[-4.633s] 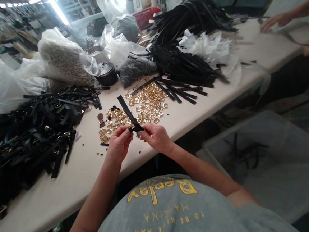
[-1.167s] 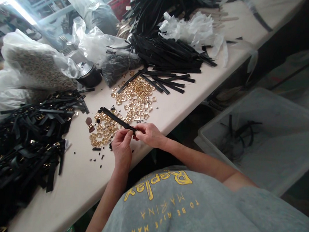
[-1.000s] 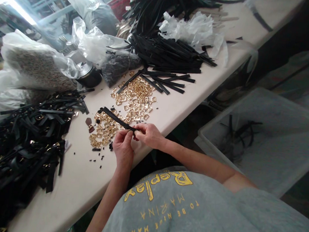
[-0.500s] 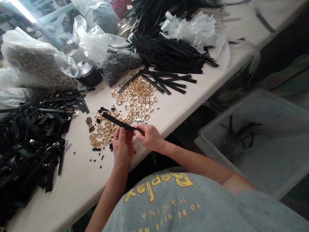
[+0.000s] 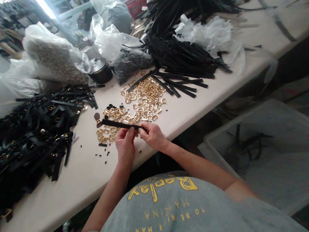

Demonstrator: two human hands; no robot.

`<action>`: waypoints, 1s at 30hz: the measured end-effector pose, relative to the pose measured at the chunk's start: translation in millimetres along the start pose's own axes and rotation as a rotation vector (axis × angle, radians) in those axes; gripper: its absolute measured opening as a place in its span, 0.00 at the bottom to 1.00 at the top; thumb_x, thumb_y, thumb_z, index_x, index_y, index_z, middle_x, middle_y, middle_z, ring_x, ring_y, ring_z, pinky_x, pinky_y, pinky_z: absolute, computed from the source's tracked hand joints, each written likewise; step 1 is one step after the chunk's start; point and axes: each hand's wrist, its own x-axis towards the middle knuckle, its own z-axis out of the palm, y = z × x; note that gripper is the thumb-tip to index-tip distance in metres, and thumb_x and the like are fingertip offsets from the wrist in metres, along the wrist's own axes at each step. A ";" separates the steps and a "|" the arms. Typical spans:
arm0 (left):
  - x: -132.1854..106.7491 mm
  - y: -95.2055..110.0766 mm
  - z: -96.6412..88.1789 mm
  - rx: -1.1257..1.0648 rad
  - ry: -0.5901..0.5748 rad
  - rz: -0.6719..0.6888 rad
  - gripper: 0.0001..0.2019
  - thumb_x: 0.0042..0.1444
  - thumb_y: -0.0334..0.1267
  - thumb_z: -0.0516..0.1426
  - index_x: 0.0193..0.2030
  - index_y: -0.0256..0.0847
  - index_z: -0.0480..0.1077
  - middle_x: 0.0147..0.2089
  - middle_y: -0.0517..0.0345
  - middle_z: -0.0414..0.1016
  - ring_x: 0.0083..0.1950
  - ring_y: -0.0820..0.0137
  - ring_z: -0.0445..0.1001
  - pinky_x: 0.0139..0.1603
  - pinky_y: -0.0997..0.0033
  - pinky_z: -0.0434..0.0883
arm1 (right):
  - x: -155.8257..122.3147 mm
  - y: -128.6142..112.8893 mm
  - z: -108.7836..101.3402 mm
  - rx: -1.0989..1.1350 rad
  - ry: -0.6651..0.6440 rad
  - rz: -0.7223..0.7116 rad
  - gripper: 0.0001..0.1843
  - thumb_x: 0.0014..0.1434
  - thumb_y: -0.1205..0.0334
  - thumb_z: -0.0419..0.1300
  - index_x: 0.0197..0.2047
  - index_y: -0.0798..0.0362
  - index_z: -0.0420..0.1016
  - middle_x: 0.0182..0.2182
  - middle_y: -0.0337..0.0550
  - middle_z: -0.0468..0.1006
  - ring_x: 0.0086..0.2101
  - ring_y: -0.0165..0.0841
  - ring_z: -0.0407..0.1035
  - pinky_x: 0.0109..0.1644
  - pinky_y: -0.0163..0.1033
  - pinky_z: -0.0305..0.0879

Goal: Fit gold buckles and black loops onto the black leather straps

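Observation:
A flat black strap (image 5: 117, 124) is held out over the table's near edge. My left hand (image 5: 126, 141) pinches it from below near its middle. Close beside it, my right hand (image 5: 155, 136) grips the strap's right end; whether a buckle sits under those fingers is hidden. The strap's free end points left above a scatter of gold buckles (image 5: 106, 133). Just beyond the hands lies a larger heap of gold buckles (image 5: 148, 93). Tiny black loops (image 5: 106, 157) are strewn on the table left of my left hand.
Loose black straps (image 5: 183, 59) are piled at the back. Black straps with gold buckles (image 5: 33, 141) form a big heap at left. Plastic bags (image 5: 51, 54) and a dark can (image 5: 101, 71) stand behind. Below the table edge at right sits a translucent bin (image 5: 276, 148).
The camera view has shifted, so the table's contents appear farther right. The strap has turned to lie more level, and both hands keep hold of it close together.

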 end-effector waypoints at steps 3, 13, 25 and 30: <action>5.7 0.7 -5.4 0.011 -0.052 -0.050 0.15 0.47 0.47 0.66 0.30 0.39 0.70 0.31 0.58 0.77 0.33 0.73 0.77 0.39 0.71 0.75 | 0.4 1.8 0.8 0.015 -0.009 -0.048 0.07 0.59 0.64 0.54 0.31 0.54 0.70 0.24 0.35 0.69 0.26 0.27 0.60 0.32 0.32 0.55; 25.9 21.6 -35.7 0.221 -0.369 -0.136 0.14 0.45 0.42 0.68 0.38 0.38 0.79 0.26 0.58 0.75 0.24 0.77 0.68 0.25 0.77 0.67 | 7.9 0.1 -5.5 0.172 -0.176 -0.015 0.07 0.55 0.66 0.53 0.28 0.55 0.71 0.20 0.34 0.67 0.24 0.25 0.59 0.29 0.31 0.54; 27.3 17.1 -31.2 0.202 -0.366 -0.133 0.16 0.41 0.40 0.70 0.39 0.38 0.80 0.20 0.61 0.72 0.18 0.78 0.65 0.18 0.78 0.62 | 14.2 -0.7 -12.0 0.215 -0.262 0.028 0.08 0.56 0.67 0.53 0.28 0.56 0.70 0.21 0.34 0.67 0.23 0.24 0.61 0.29 0.30 0.57; 22.7 19.7 -25.0 0.256 -0.380 -0.151 0.17 0.42 0.43 0.69 0.38 0.37 0.80 0.21 0.61 0.72 0.19 0.78 0.65 0.20 0.77 0.64 | 11.6 2.6 -19.6 0.345 -0.407 0.047 0.12 0.63 0.57 0.53 0.37 0.56 0.72 0.22 0.35 0.70 0.22 0.26 0.64 0.27 0.31 0.63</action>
